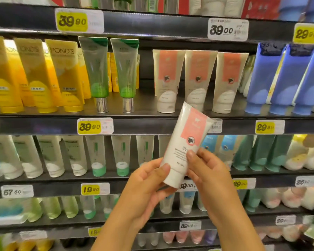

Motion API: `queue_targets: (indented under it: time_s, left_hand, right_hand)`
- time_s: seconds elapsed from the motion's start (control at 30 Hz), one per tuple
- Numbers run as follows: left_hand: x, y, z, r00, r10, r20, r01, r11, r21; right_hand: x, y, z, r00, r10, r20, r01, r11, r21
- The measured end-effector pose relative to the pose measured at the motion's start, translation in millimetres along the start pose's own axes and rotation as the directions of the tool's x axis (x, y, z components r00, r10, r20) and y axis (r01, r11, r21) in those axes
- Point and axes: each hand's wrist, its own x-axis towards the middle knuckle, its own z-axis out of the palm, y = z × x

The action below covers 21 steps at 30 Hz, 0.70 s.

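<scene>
Filling the view, the shelving (152, 126) carries rows of tubes, three pink-and-white tubes (198, 78) standing cap-down on the upper tier, right of centre. Nearer, just below them, a matching tube (183, 144) is already off the shelf, tilted right, so picking looks done; reading it and keeping or returning it seems left. Both the left hand (145, 182) and right hand (208, 171) grip its lower end, curled round it with thumbs (164, 167) pressed on the front.
</scene>
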Motion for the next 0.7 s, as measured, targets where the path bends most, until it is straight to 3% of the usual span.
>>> queue_targets:
  time_s: [0.17,0.43,0.7]
  left_hand:
    - [-12.0,-8.0,-19.1,0.999,-0.043,-0.032,0.043,0.999,-0.007]
    - [-20.3,-23.2,-34.2,0.999,-0.052,0.002,0.051,0.982,-0.18]
    - [-11.5,-24.7,-36.0,0.998,-0.056,0.031,0.061,0.971,-0.229]
  right_hand:
    - [-14.4,19.5,9.8,0.999,0.047,-0.024,-0.044,0.995,0.087]
    - [-24.9,34.9,20.7,0.997,-0.004,-0.074,0.009,0.998,0.063]
    - [-19.4,34.7,20.6,0.997,-0.033,-0.072,0.038,0.997,0.065]
